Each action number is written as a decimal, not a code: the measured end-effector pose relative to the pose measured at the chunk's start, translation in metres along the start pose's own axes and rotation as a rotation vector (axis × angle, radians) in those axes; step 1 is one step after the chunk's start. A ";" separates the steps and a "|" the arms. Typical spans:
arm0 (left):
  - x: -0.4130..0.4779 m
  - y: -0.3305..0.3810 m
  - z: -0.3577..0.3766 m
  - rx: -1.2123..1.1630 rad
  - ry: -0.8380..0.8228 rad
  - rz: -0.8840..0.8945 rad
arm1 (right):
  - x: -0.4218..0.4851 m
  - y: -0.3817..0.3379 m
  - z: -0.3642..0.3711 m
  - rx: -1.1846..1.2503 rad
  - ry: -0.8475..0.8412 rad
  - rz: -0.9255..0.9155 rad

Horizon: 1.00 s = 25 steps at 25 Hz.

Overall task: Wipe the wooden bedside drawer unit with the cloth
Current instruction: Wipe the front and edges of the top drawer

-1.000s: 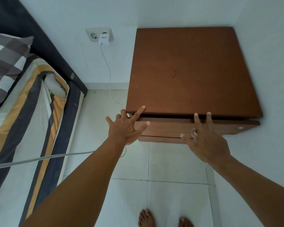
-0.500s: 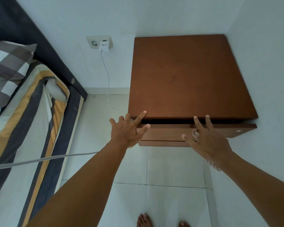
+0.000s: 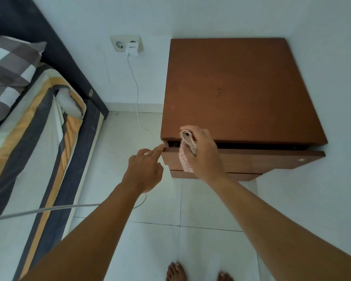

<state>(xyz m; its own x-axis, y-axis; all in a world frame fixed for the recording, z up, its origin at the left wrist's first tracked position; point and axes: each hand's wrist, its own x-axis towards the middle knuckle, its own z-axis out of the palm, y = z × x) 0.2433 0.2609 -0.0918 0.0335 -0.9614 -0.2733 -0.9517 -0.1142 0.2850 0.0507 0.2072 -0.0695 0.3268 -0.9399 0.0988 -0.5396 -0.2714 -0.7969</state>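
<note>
Wooden bedside drawer unit (image 3: 239,94) stands in the corner, back and right side against white walls, its brown top bare with a few small dark specks. Top drawer (image 3: 251,159) pulled slightly out, a dark gap showing under the top's front edge; a small round fitting near its right end. Right hand (image 3: 206,154) at the front left part of the unit, fingers curled closed around a bunched cloth (image 3: 187,151), pale with a faint reddish check; one end sticks up above the fist, the other hangs down over the drawer front. Left hand (image 3: 145,169) loosely curled, holding nothing, index finger extended and touching the drawer's left corner. Left of the unit: wall socket (image 3: 126,43) with white charger (image 3: 132,49) plugged in, thin cable trailing down to the tiled floor (image 3: 201,203). Further left, a bed (image 3: 39,138) with striped sheet and checked pillow (image 3: 6,63). Bare toes at the bottom edge.
</note>
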 end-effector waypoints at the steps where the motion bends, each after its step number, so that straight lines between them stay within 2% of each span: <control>1: 0.001 -0.001 0.000 -0.001 0.007 0.006 | 0.006 0.003 0.015 -0.004 -0.005 -0.010; 2: 0.002 -0.002 0.000 0.010 0.014 0.013 | 0.008 0.011 0.029 -0.110 -0.002 -0.029; 5: 0.004 -0.003 0.004 0.051 0.033 0.025 | -0.002 0.042 0.055 -0.694 0.071 -0.159; 7: 0.004 -0.001 0.007 0.049 0.036 0.012 | -0.010 0.049 0.060 -0.861 0.083 -0.214; 9: 0.005 0.001 0.009 0.046 0.051 0.000 | -0.008 0.050 0.060 -0.872 0.061 -0.288; 11: 0.005 0.004 0.009 0.054 0.063 -0.002 | -0.001 0.050 0.053 -0.776 0.042 -0.365; 14: 0.006 0.007 0.009 0.057 0.059 -0.015 | 0.002 0.043 0.036 -0.309 0.081 -0.230; 15: 0.007 0.007 0.009 0.053 0.063 -0.021 | 0.002 0.042 0.033 -0.228 0.110 -0.189; 16: 0.007 0.007 0.009 0.046 0.071 -0.022 | 0.003 0.041 0.032 -0.263 0.140 -0.192; 18: 0.007 0.008 0.010 0.044 0.084 -0.017 | 0.001 0.047 0.038 -0.534 0.175 -0.274; 20: 0.007 0.010 0.010 0.056 0.087 -0.020 | -0.001 0.056 0.045 -0.744 0.135 -0.358; 25: 0.005 0.019 0.011 0.100 0.087 0.031 | -0.010 0.068 0.057 -0.869 -0.012 -0.406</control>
<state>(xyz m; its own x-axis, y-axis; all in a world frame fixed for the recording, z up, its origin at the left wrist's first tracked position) 0.2221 0.2569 -0.0973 0.0262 -0.9826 -0.1838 -0.9782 -0.0631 0.1980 0.0555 0.2103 -0.1586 0.6206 -0.7397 0.2601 -0.7691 -0.6389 0.0179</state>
